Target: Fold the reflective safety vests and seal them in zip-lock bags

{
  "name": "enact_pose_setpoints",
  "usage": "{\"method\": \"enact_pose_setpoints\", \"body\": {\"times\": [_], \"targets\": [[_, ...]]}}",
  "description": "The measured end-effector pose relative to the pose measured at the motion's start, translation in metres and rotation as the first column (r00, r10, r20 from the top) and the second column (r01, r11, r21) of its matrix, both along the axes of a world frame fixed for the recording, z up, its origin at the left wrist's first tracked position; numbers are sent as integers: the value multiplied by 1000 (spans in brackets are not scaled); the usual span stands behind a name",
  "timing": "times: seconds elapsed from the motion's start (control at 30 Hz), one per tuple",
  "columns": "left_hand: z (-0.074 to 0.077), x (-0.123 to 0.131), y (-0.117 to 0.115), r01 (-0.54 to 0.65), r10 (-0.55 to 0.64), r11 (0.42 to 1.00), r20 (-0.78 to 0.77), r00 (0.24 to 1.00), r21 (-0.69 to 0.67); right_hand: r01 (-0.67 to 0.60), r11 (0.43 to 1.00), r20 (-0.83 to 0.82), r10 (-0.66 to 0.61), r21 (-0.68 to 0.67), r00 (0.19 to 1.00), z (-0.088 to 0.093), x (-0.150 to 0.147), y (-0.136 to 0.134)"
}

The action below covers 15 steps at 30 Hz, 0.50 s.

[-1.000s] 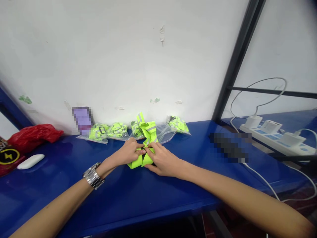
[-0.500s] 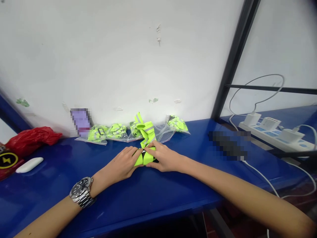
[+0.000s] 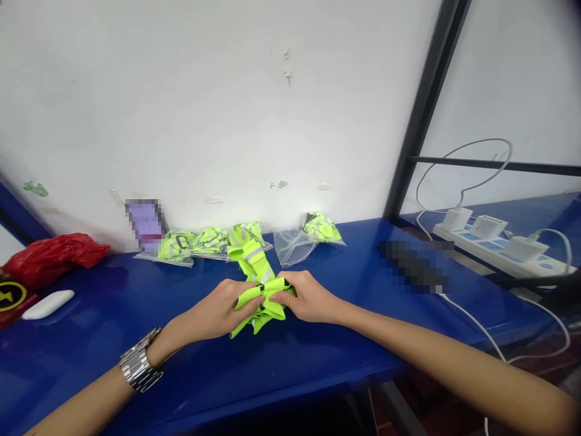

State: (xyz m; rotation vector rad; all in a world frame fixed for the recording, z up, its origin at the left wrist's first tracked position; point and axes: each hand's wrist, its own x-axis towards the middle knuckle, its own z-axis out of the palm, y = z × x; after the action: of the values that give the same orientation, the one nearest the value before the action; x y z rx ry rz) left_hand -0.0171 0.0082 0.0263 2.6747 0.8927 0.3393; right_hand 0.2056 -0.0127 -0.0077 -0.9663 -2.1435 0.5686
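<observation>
Neon reflective strap (image 3: 256,263), gripped by left hand (image 3: 224,310) and right hand (image 3: 312,298), looks part-gathered, far end loose, with filled bags (image 3: 211,241) behind.

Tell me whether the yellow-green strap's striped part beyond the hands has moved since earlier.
Yes: the yellow-green strap's striped part has shifted left and closer, judged against the green mark on the wall behind it.

Only sign I can make out is a yellow lightning bolt (image 3: 6,296) in a yellow ring (image 3: 25,294), on the dark red package (image 3: 11,318) far left — blue labels (image 3: 493,246) on the white power strip (image 3: 502,258) are too small to read.
</observation>
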Motion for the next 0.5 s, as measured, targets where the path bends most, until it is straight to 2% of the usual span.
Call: {"method": "enact_pose_setpoints", "body": {"times": [0.07,0.13,0.2,0.3,0.4,0.5], "targets": [[1,1,3,-60,65,992,35,997,-113,36,996,-44,-40,-83,998,-1,-3,3],[0,0,8,-98,109,985,66,992,-145,83,991,-56,-89,-107,994,-3,-5,6],[-3,-2,12,-112,120,988,75,990,-102,148,988,-17,-149,-47,989,-5,-6,10],[-7,-3,16,-124,123,992,64,990,13,235,963,83,-248,133,965,-8,-5,15],[-10,-3,20,-169,169,986,56,984,-1,211,963,152,-237,169,959,-5,-4,22],[-16,-7,25,-228,232,972,79,970,-47,178,979,252,-197,95,948,5,-8,33]]}}
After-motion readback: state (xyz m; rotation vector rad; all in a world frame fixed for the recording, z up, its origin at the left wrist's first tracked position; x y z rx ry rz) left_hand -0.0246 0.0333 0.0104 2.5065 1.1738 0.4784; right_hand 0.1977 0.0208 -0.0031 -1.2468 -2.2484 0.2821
